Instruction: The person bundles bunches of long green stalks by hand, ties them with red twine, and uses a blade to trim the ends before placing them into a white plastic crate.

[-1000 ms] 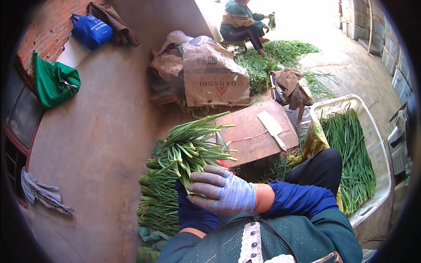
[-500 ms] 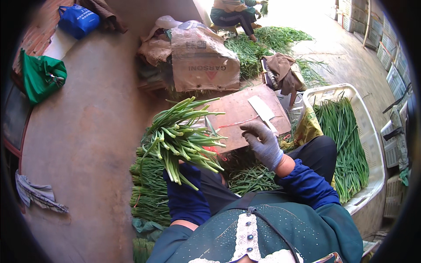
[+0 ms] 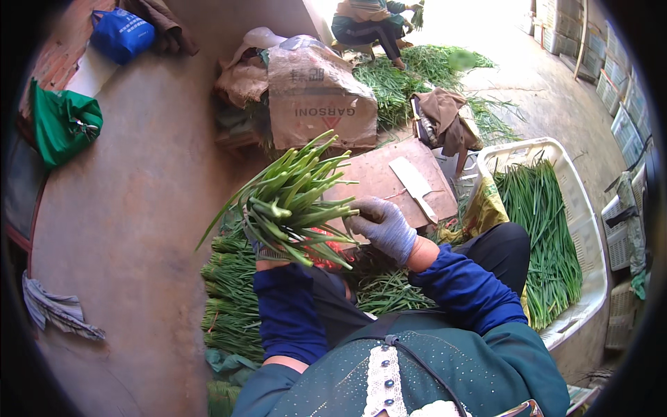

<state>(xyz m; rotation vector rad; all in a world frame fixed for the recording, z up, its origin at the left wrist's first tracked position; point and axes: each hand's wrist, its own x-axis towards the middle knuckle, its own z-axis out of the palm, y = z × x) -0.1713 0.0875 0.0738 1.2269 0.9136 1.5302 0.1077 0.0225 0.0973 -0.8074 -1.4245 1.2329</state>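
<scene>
Frame centre: bunch (image 3: 295, 198) gripped in my left hand (image 3: 261, 250), fingers mostly hidden. My right hand (image 3: 390, 228): fingers bent at stems (image 3: 332, 214); pinching, cannot tell. Step, judged: tidying stems. Next calls for steady left grip.

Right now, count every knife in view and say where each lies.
1: the broad knife lies on the board, just beyond the right hand. Others may be hidden behind the green bunch.

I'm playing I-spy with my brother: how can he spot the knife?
Find the big white crate on the right, then the pinkish board left of it. The knife lies on that board, beyond the right hand. Its broad, pale blade sets it apart from the thin reddish string beside it.
</scene>
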